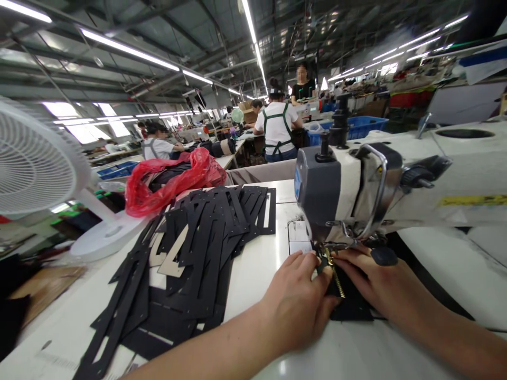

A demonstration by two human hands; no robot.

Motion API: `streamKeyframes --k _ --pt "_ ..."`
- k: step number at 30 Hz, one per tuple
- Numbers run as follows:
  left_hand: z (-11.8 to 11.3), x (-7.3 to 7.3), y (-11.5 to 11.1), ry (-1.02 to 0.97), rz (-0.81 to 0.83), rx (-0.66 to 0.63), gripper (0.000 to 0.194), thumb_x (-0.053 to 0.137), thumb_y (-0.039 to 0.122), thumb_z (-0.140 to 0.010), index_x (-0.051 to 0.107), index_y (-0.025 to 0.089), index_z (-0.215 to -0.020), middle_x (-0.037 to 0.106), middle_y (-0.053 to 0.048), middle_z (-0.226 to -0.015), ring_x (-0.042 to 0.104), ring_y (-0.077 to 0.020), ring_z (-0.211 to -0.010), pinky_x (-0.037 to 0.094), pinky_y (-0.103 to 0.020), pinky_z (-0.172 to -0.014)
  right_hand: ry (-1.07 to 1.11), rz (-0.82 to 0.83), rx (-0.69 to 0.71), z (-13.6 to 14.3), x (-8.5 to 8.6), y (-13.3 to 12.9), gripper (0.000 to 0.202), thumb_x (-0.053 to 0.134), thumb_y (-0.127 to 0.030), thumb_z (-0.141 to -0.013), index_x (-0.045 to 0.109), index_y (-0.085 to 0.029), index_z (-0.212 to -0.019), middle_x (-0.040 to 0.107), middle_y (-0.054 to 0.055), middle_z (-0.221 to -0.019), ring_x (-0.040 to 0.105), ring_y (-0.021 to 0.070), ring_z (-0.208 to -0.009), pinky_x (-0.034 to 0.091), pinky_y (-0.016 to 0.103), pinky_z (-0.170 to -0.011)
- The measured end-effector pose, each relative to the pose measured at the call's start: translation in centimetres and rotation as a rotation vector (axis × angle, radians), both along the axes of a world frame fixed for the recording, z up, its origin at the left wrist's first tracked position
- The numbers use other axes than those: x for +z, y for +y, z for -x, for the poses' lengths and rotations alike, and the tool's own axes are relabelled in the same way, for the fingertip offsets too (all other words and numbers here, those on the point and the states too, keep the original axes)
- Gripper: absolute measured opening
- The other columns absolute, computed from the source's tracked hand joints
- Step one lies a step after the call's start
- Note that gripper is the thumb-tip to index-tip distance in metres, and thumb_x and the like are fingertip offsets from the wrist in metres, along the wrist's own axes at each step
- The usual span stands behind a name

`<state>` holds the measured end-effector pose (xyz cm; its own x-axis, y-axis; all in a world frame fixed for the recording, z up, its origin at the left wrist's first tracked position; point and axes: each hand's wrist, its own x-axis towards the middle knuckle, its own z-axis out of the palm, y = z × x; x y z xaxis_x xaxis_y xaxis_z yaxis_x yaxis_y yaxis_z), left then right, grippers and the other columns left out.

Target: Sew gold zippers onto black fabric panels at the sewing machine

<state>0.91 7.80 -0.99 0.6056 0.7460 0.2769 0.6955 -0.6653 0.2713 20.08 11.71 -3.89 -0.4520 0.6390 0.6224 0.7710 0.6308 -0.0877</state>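
A black piece with a gold-toothed zipper [338, 282] lies under the needle area of a sewing machine [322, 184]. From the left, my left hand [299, 295] grips the zipper's edge, fingertips close to the presser foot and thumb bent inward. My right hand [382, 282] is on the other side, its fingers closed on the black piece [350, 311] beside the teeth. The right fingertips are partly hidden behind the machine's foot and a dark oval lever pad [384, 256]. A longer black strip [428, 277] extends behind my right hand.
Black cut-out panels [206, 232] lie in a loose heap on the white table [253, 269], left of my hands. Behind them sits a red plastic bag [174, 182]. A white fan [106, 232] stands at left. Several people work farther back, near a blue crate [366, 127].
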Motion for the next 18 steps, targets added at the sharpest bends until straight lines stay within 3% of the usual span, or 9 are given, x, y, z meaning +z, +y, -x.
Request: streamKeyframes --k 7,18 --pt "0.1 -0.1 0.3 0.007 0.007 0.026 0.028 0.054 0.026 -0.083 0.056 0.013 -0.107 0.05 -0.01 -0.102 0.048 -0.0256 -0.097 0.044 -0.042 -0.087 -0.005 -0.061 -0.1 0.4 -0.8 0.0 0.02 0.046 -0.026 -0.088 0.064 -0.017 -0.086 0.066 0.008 -0.083 0.061 0.0238 -0.077 0.046 0.038 -0.071" --pt "0.1 -0.3 0.1 0.007 -0.045 -0.01 0.026 0.052 0.023 -0.084 0.056 0.016 -0.109 0.05 -0.009 -0.1 0.047 -0.0248 -0.094 0.044 -0.043 -0.082 -0.067 0.024 -0.263 1.4 0.1 -1.1 0.02 0.046 -0.025 -0.086 0.062 -0.018 -0.078 0.066 0.005 -0.07 0.062 0.0203 -0.061 0.043 0.031 -0.06"
